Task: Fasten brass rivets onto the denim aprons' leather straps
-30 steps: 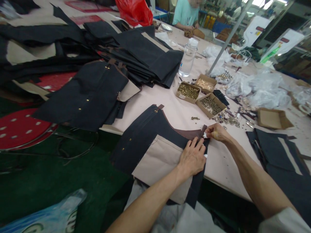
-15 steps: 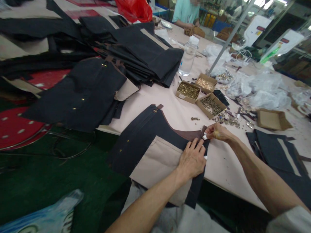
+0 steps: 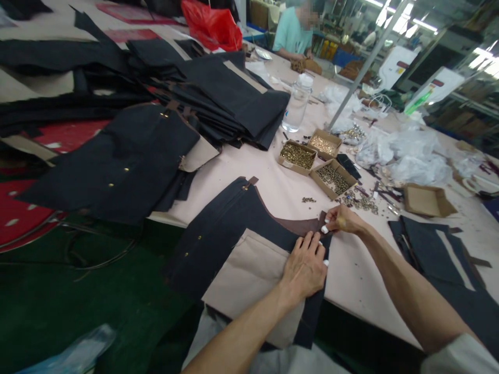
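While the dark panel [image 3: 226, 213] was draped over the edge of the table [image 3: 351, 275], it was pressed by the left hand [image 3: 306, 267], fingers slightly spread; its brown tab [image 3: 321, 221] seemed pinched by the right hand [image 3: 342, 218]. Almost nothing had been shifted, so work there appeared unfinished.

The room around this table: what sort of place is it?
Probably a garment or bag workshop: stacked dark fabric pieces, cardboard boxes of small metal fittings, and another person handling brown material.

A pale grey sleeve [image 3: 462, 357] clothes the right arm [image 3: 405, 291]; white finger coverings [image 3: 325, 229] dot the right hand [image 3: 343, 218] and left hand [image 3: 305, 266].
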Demonstrator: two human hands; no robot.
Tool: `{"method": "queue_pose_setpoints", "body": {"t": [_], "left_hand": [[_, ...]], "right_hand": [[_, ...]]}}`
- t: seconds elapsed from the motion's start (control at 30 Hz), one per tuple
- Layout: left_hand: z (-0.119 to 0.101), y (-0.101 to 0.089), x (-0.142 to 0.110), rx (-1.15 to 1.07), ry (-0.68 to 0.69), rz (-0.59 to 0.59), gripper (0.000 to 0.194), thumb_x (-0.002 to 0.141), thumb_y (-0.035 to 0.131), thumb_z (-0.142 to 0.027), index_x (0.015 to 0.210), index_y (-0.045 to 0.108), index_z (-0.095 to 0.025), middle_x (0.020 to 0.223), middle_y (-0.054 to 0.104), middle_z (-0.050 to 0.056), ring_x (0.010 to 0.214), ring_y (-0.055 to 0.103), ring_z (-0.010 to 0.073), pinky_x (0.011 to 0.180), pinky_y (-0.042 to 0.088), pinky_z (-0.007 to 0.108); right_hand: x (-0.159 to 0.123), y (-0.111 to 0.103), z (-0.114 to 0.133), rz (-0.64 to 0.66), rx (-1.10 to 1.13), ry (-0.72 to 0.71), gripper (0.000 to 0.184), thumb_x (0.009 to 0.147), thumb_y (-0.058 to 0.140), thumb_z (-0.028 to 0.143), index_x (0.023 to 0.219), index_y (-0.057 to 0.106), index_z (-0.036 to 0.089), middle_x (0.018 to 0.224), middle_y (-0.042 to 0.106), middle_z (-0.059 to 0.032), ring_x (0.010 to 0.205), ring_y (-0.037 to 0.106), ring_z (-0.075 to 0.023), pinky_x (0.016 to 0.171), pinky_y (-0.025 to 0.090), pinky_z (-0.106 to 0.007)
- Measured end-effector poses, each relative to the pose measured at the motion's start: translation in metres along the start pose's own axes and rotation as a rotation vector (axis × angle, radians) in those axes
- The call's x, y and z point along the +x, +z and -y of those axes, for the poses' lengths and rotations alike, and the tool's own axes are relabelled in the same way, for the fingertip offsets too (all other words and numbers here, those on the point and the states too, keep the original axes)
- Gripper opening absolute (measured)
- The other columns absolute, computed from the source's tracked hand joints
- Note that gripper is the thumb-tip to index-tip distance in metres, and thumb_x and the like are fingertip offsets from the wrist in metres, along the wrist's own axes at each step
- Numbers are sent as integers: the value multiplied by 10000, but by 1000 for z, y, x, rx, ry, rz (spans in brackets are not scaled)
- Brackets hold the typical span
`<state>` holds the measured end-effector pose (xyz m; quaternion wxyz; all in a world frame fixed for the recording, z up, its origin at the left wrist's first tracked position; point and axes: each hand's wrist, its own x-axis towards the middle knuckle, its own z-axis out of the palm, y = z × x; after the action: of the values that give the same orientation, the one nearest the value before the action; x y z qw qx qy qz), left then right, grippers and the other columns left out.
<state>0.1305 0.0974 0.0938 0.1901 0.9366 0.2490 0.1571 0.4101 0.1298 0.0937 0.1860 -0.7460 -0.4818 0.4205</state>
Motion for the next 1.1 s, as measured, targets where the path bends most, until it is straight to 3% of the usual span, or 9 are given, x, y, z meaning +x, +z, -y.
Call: {"method": "queue_pose_setpoints", "body": {"t": [0.17, 0.27, 0.63, 0.83, 1.1], "left_hand": [[0, -2, -4, -1, 9, -23, 431, 962, 514, -335, 1321, 592, -111, 1587, 456, 165, 1470, 386, 341, 1197, 333, 485], [0, -1, -5, -2, -3, -33, 426, 953, 523, -322, 1316, 597, -112, 1579, 467, 162, 1468, 388, 338, 1203, 324, 484], [-1, -1, -5, -1, 9, -37, 424, 959, 510, -327, 1310, 604, -108, 1571, 472, 169, 1456, 395, 337, 1194, 323, 482], [-1, 1, -6, 2, 0, -46, 424, 950, 520, -322, 1307, 602, -109, 1564, 481, 163, 1452, 402, 334, 1193, 325, 475], [-4, -3, -8, 4, 14, -46, 402, 945, 531, -312, 1279, 614, -102, 1558, 481, 178, 1454, 399, 330, 1190, 321, 478]], "right_hand": [[7, -12, -18, -492, 59, -50, 336, 729, 696, 482, 813, 716, 157, 587, 674, -34, 506, 604, -178, 484, 440, -261], [20, -15, -19, -570, 4, -57, 353, 730, 692, 473, 855, 766, 151, 661, 727, -64, 590, 652, -212, 527, 463, -273], [42, -12, -21, -653, -211, -6, 337, 713, 679, 405, 867, 847, 158, 792, 794, -95, 764, 725, -265, 653, 496, -293], [45, -13, -20, -560, -287, -10, 274, 722, 650, 387, 701, 773, 143, 625, 716, -71, 607, 666, -228, 532, 416, -273], [37, -13, -14, -511, -387, -74, 243, 748, 606, 343, 734, 736, 138, 675, 704, -94, 664, 633, -227, 610, 405, -286]]}}
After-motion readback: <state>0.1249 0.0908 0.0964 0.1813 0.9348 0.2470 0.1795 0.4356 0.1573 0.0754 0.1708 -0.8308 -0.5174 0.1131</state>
